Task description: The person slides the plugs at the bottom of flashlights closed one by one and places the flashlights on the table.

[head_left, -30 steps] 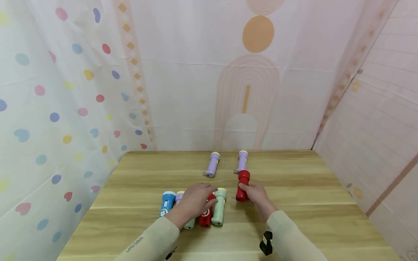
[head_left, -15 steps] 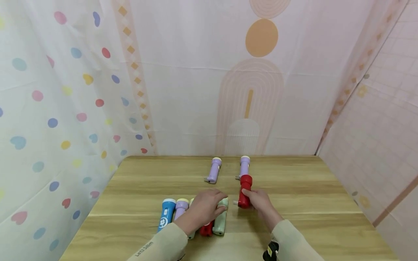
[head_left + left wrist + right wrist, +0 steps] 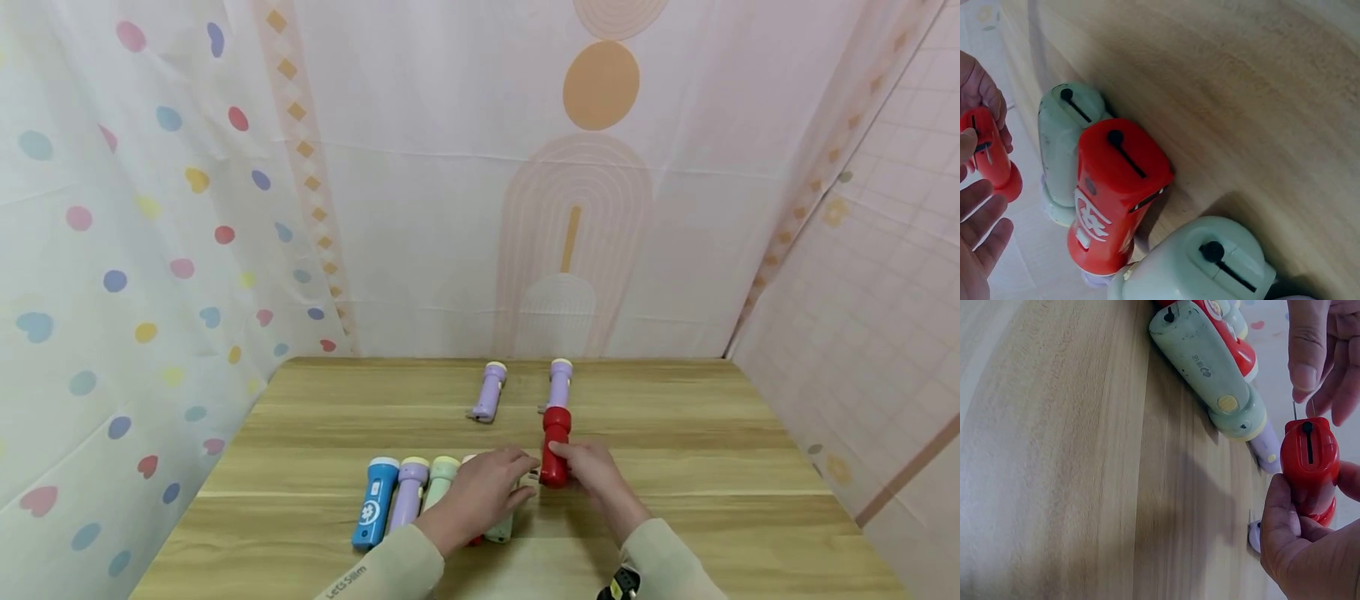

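Observation:
My right hand [image 3: 592, 475] grips a red flashlight [image 3: 556, 427] above the table, its head pointing away from me. Two thin metal plug prongs [image 3: 1295, 410] stick out of its base toward my left hand [image 3: 486, 490]. The left thumb and fingers are extended near these prongs; whether they touch them is hard to tell. Under the left forearm and hand lies a row of flashlights: a blue one [image 3: 375, 500], a purple one [image 3: 408, 492], a green one [image 3: 444, 471], another red one [image 3: 1116, 175] and a second green one [image 3: 1063, 144]. The hand hides part of the row.
Two purple flashlights, one left [image 3: 491, 392] and one right [image 3: 560, 383], lie toward the back of the wooden table [image 3: 675, 433]. Patterned curtains [image 3: 420, 208] hang behind and at both sides.
My left hand has moved right, from over the row toward the prongs of the held flashlight, uncovering more of the row's left part. The right hand keeps its grip, slightly lower in view.

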`<move>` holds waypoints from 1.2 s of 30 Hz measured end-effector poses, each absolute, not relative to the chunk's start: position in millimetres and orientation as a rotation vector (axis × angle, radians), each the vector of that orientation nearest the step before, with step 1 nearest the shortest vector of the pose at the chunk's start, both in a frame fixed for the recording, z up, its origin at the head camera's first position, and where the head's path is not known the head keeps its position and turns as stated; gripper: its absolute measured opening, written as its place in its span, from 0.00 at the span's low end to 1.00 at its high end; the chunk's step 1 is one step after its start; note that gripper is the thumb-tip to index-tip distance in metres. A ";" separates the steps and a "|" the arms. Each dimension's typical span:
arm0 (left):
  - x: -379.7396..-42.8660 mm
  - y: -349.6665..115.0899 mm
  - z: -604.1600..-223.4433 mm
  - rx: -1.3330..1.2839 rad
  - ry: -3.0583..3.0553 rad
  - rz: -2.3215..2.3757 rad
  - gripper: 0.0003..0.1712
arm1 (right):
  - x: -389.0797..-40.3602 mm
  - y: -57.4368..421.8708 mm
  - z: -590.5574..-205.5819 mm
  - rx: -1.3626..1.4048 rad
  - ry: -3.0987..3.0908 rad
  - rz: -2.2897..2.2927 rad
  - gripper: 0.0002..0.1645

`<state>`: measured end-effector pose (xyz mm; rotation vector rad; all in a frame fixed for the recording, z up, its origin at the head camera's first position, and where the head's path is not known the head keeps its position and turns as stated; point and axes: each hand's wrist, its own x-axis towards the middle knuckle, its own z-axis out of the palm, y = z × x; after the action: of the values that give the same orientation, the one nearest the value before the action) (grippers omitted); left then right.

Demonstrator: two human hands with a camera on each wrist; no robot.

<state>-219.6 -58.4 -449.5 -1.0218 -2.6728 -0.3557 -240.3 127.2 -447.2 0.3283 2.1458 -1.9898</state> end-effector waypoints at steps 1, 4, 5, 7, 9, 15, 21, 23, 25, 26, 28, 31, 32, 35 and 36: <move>-219.5 -58.3 -449.9 -1.022 -2.664 -0.353 0.20 | -240.2 125.9 -447.2 0.332 2.147 -1.987 0.21; -219.6 -57.6 -450.8 -1.026 -2.644 -0.360 0.21 | -240.1 121.7 -447.8 0.338 2.127 -2.006 0.20; -219.7 -57.3 -450.9 -1.028 -2.639 -0.363 0.21 | -240.0 120.1 -447.7 0.331 2.116 -2.016 0.20; -220.1 -56.8 -450.8 -1.029 -2.623 -0.365 0.20 | -239.6 117.0 -447.5 0.308 2.089 -2.044 0.19; -220.3 -56.6 -450.9 -1.030 -2.616 -0.375 0.19 | -238.7 114.9 -446.5 0.282 2.075 -2.056 0.19; -219.7 -56.2 -451.0 -1.043 -2.598 -0.420 0.18 | -236.2 114.5 -445.2 0.260 2.093 -2.032 0.20; -217.5 -55.3 -449.1 -1.081 -2.597 -0.427 0.18 | -232.2 116.0 -446.8 0.276 2.119 -2.009 0.19; -213.9 -54.6 -451.8 -1.090 -2.616 -0.424 0.17 | -227.6 116.2 -450.8 0.294 2.108 -2.009 0.19; -211.3 -53.9 -453.3 -1.100 -2.627 -0.412 0.17 | -224.4 116.7 -452.9 0.315 2.109 -1.989 0.20; -210.6 -53.8 -454.1 -1.106 -2.627 -0.405 0.16 | -223.4 116.8 -453.1 0.328 2.109 -1.977 0.20; -210.5 -54.1 -454.6 -1.115 -2.612 -0.393 0.16 | -223.0 116.5 -452.9 0.342 2.106 -1.965 0.20; -212.0 -55.3 -452.2 -1.118 -2.614 -0.398 0.16 | -224.6 115.4 -449.2 0.350 2.097 -1.956 0.20; -212.8 -55.5 -450.7 -1.118 -2.619 -0.402 0.16 | -225.7 114.8 -447.8 0.350 2.091 -1.956 0.20; -215.4 -55.6 -446.2 -1.111 -2.660 -0.415 0.17 | -228.9 113.5 -442.9 0.352 2.074 -1.962 0.19; -215.8 -55.6 -444.9 -1.111 -2.673 -0.415 0.18 | -229.8 113.3 -441.6 0.354 2.071 -1.958 0.19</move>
<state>-215.8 -55.6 -444.9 -1.1108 -2.6726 -0.4153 -229.8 113.3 -441.6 0.3536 2.0712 -1.9578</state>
